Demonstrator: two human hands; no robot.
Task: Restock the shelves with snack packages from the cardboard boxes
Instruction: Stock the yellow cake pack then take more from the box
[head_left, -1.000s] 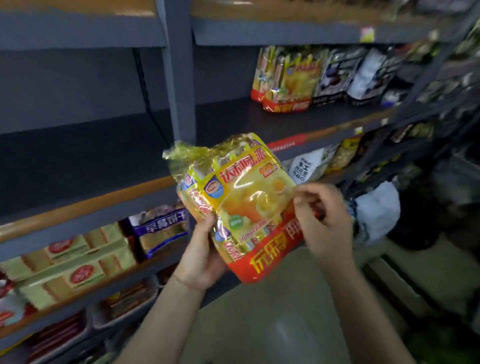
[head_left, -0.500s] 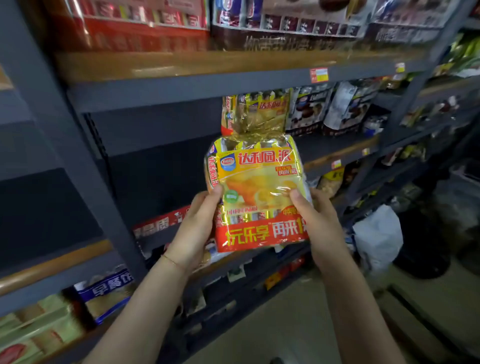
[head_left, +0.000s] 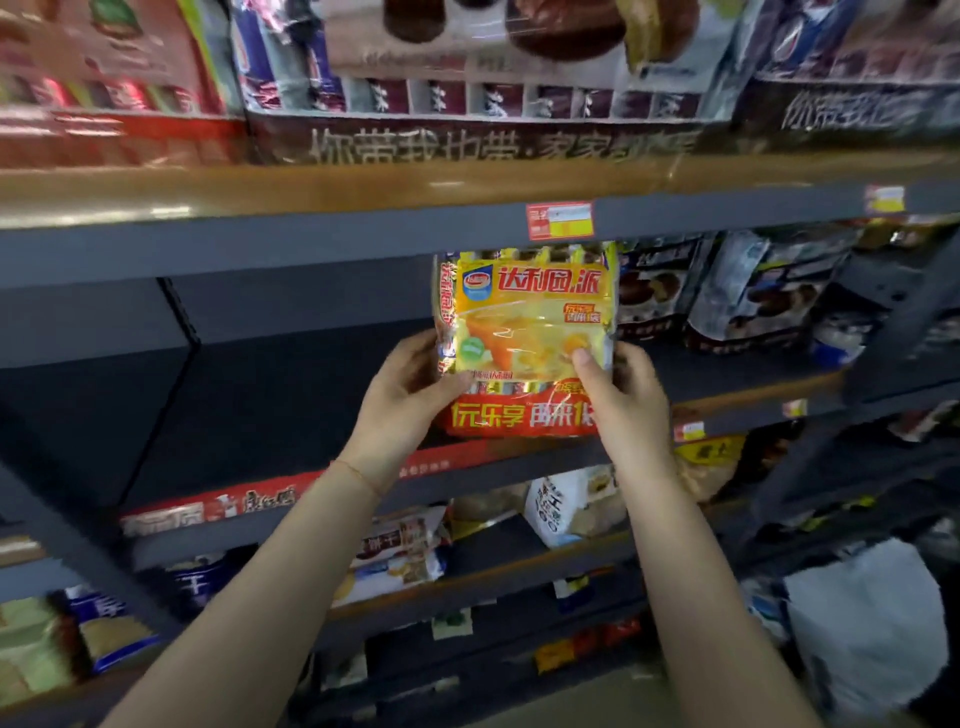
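Observation:
A yellow snack package (head_left: 530, 332) with a red bottom band stands upright at the front of the dark grey shelf (head_left: 270, 415). My left hand (head_left: 402, 395) grips its lower left edge. My right hand (head_left: 621, 400) grips its lower right corner, thumb on the front. The package's top reaches just under the shelf board above, by a red price tag (head_left: 560, 221). Whatever is behind the package is hidden.
Dark and white snack bags (head_left: 727, 301) stand to the right on the same shelf. Boxed goods (head_left: 467, 78) fill the shelf above. Lower shelves hold assorted packs (head_left: 400, 556). A white plastic bag (head_left: 867, 634) sits at the lower right by the floor.
Both hands have lifted the yellow package up and forward to the shelf, turning it upright. The camera has moved closer and tilted up.

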